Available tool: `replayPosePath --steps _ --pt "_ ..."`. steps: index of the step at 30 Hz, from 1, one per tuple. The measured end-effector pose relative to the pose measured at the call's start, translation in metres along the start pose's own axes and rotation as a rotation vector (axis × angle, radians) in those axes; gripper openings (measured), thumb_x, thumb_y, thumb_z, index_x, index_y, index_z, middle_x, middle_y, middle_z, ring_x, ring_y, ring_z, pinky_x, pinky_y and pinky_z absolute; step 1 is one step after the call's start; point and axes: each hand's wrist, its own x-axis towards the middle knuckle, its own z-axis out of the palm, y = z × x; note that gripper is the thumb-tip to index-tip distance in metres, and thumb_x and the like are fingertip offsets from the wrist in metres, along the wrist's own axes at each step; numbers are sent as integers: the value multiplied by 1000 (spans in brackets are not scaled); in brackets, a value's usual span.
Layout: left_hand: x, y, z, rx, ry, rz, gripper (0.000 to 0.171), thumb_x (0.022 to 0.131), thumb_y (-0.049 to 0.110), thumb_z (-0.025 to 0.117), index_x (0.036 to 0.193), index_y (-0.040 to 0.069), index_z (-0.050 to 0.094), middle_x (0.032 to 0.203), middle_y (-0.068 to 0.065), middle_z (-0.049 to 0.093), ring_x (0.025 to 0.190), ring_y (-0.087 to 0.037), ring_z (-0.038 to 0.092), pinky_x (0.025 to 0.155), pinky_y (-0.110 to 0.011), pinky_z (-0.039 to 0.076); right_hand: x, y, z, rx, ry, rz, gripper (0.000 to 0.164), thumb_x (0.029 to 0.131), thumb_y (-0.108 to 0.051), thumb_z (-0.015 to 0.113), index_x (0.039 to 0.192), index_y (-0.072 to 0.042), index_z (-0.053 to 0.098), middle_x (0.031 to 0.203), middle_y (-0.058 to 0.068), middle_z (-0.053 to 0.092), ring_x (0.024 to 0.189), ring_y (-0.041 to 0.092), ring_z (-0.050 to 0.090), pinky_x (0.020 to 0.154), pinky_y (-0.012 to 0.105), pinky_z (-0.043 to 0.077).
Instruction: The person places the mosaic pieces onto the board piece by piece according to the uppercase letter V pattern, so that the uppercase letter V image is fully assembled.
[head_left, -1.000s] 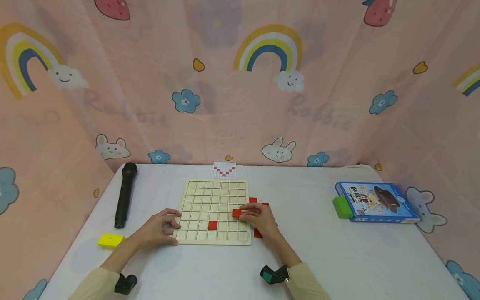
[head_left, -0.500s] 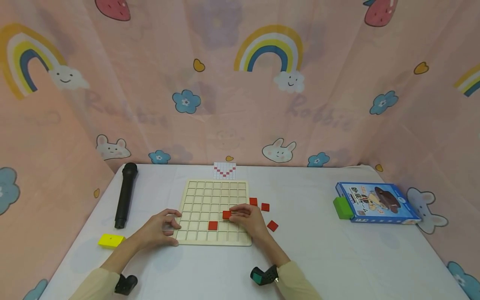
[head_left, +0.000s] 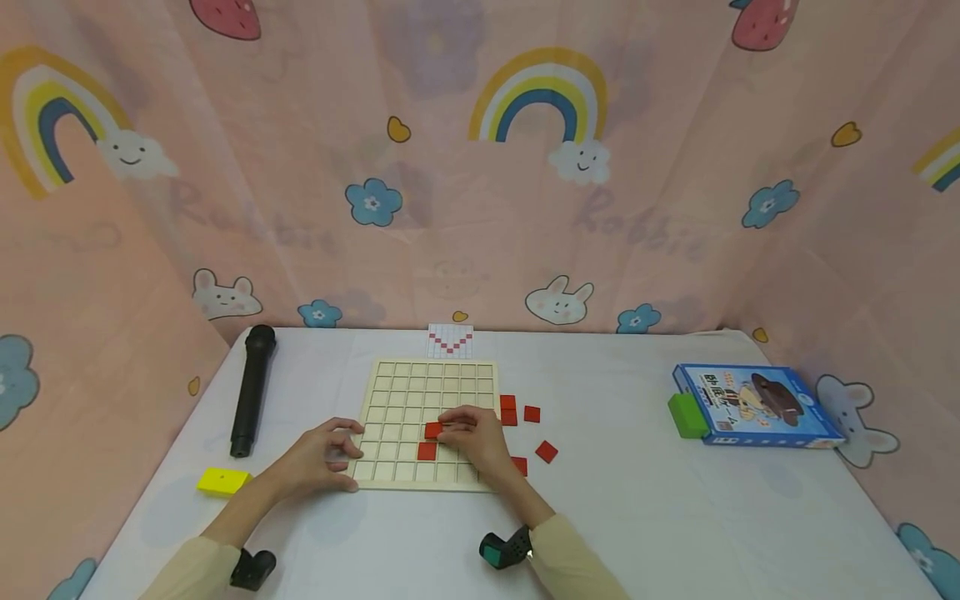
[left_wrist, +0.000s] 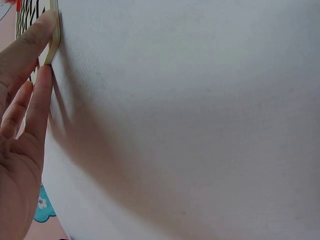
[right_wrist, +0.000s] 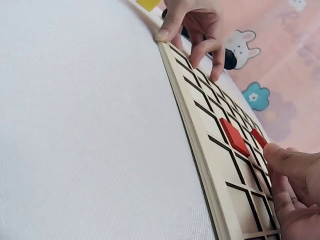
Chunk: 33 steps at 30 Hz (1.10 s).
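Note:
My right hand (head_left: 477, 440) pinches a red square tile (head_left: 432, 431) over the pale wooden grid board (head_left: 491, 375). Just in front of that tile, a second red tile (head_left: 427, 451) lies in a cell; in the right wrist view this tile (right_wrist: 234, 137) sits close to the pinched tile (right_wrist: 258, 138). My left hand (head_left: 318, 458) rests its fingertips along the board's left edge, with the thumb at the near-left corner. Several loose red tiles (head_left: 532, 414) lie right of the board, one partly covered by my right hand.
A small card (head_left: 450, 341) with a red V pattern lies behind the board. To the left are a black microphone (head_left: 252, 392) and a yellow block (head_left: 222, 482). A blue box (head_left: 761, 406) and a green block (head_left: 687, 416) stand at the right.
My right hand has slid leftward over the board with its red tile, nearing the cell behind the placed tile. More loose tiles show on the right. The left hand stays put.

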Motion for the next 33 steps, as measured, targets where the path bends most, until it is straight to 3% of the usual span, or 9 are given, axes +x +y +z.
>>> replayPosePath --steps 8,18,33 --pt "1 -1 1 -1 4 -18 35 60 2 88 88 8 69 130 -5 49 116 -29 50 81 -23 56 7 0 11 -56 -19 -65 22 78 4 75 99 6 68 95 18 69 84 27 68 74 24 58" --pt "2 -4 1 18 12 -7 32 59 2 88 84 9 68 130 -6 50 115 -31 50 80 -24 56 13 2 24 -114 -20 -87 22 75 7 76 95 4 69 88 15 70 77 22 68 68 19 56" --pt "1 -1 -1 -3 -9 -13 34 61 3 88 88 7 68 131 -8 49 116 -31 50 82 -26 56 18 -4 28 -181 -30 -78 20 73 6 78 90 4 70 84 13 70 72 17 67 66 19 57"
